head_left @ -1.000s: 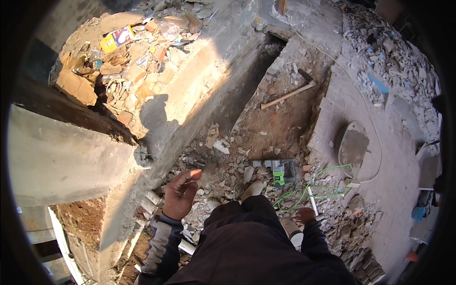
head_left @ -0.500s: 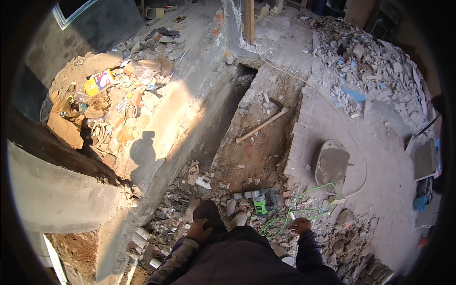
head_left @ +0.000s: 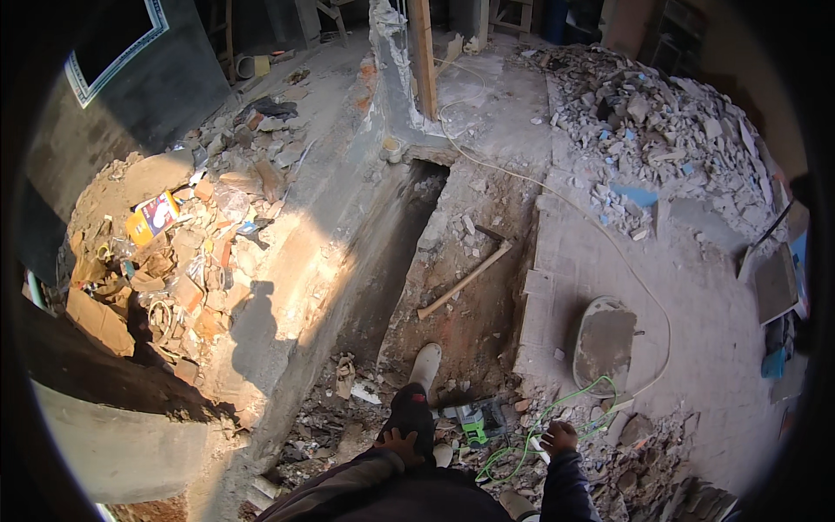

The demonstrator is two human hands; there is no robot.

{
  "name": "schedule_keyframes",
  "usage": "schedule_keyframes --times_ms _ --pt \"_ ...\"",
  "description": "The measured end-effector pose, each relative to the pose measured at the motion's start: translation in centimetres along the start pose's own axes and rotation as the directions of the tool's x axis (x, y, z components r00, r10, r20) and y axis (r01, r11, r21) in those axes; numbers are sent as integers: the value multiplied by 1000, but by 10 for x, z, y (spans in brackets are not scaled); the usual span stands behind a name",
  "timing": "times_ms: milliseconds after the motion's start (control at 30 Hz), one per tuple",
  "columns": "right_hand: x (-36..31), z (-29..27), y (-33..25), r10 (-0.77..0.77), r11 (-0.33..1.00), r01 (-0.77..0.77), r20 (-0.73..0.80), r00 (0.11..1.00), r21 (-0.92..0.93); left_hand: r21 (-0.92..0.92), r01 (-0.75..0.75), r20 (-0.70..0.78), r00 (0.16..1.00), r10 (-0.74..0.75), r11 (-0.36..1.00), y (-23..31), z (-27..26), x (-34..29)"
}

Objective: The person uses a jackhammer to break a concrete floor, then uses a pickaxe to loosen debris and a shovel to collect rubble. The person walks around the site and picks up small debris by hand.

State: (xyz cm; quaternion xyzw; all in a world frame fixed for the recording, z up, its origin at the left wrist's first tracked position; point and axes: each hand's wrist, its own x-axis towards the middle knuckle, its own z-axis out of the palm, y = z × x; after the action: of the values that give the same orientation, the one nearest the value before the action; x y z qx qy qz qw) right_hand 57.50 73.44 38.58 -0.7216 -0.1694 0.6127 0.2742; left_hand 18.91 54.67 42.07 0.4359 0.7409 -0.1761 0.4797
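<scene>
My left hand (head_left: pixel 400 445) lies open on my raised left leg, fingers spread over the dark trouser. A pale boot (head_left: pixel 425 365) at the end of that leg stands on the dirt. My right hand (head_left: pixel 558 438) hangs at my right with fingers loosely bent, and nothing shows in it. Near it are a green cord (head_left: pixel 532 435) and a small white piece (head_left: pixel 539 448) that looks to be on the ground. Between my hands and farther forward lies a green and grey power tool (head_left: pixel 472 424). Ahead, a wooden-handled pick (head_left: pixel 465 280) rests on the dirt.
A deep trench (head_left: pixel 378 300) runs forward on the left. Rubble piles lie at the left (head_left: pixel 187 283) and far right (head_left: pixel 661 122). A mortar-crusted pan (head_left: pixel 604 346) sits at right beside a pale cable (head_left: pixel 622 248). A wooden post (head_left: pixel 423 61) stands ahead.
My left leg has stepped forward, bringing its boot into view on the dirt. My left hand has moved right and down with it. The whole view has shifted, with nearby ground lower in the picture.
</scene>
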Motion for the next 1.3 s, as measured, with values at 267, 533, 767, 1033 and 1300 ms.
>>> schedule_keyframes --times_ms 267,533,767,1033,1300 --pt "84 53 -45 -61 940 -35 -269 961 -338 154 204 131 966 -224 967 7 -45 113" --pt "213 78 -65 -410 687 27 -356 840 -726 181 412 -92 911 -402 893 -2 -47 160" --pt "309 83 -59 -412 602 -211 -525 744 -770 145 42 99 993 -57 989 -9 -127 152" --pt "337 36 -58 -600 537 69 -323 732 -840 345 51 -5 999 -53 937 1 -126 151" --pt "85 25 -173 -353 923 286 -271 895 -259 157 -14 90 996 0 987 -31 -64 143"
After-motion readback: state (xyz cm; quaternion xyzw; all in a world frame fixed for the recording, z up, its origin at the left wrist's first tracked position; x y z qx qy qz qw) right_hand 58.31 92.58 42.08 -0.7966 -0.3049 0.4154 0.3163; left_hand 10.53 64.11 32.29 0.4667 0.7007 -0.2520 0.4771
